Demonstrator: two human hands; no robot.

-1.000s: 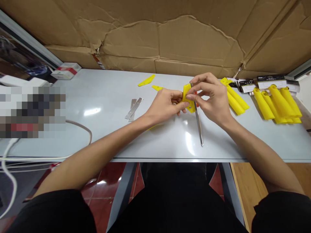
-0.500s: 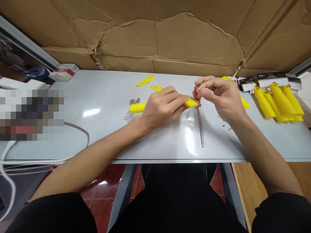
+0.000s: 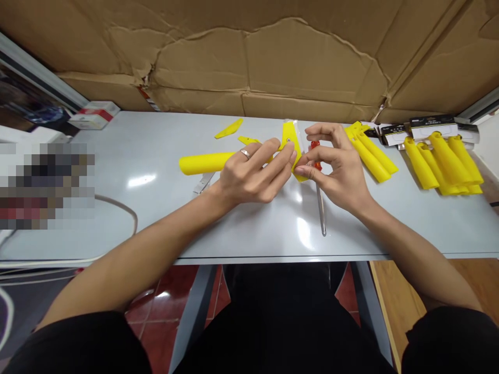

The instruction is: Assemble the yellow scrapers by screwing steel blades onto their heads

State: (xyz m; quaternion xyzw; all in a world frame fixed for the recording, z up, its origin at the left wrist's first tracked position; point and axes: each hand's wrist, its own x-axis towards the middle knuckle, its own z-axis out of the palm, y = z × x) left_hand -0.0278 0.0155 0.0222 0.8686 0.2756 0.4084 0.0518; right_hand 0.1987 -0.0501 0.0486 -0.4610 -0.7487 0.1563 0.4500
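Observation:
My left hand [image 3: 253, 171], with a ring on one finger, is closed around a yellow scraper [image 3: 205, 162]. The scraper's long handle points left, and its wide head [image 3: 289, 134] faces up with a screw in its middle and a clear or metallic strip along the far edge. Thumb and forefinger of my right hand [image 3: 335, 169] pinch the near right corner of the head; its other fingers are curled and raised. Under the right hand lies a screwdriver [image 3: 321, 213] with a red handle, partly hidden by the fingers.
Two flat yellow pieces [image 3: 229, 128] lie behind my left hand, and metal blades [image 3: 203, 183] lie under the handle. To the right are yellow handles [image 3: 448, 161] and black packages [image 3: 434, 127]. A small box [image 3: 94, 115] stands at back left; torn cardboard [image 3: 241, 62] rises behind.
The scraper has turned so its head now faces up. My right hand has moved left from above the screwdriver handle onto the head's corner. The screwdriver stays put.

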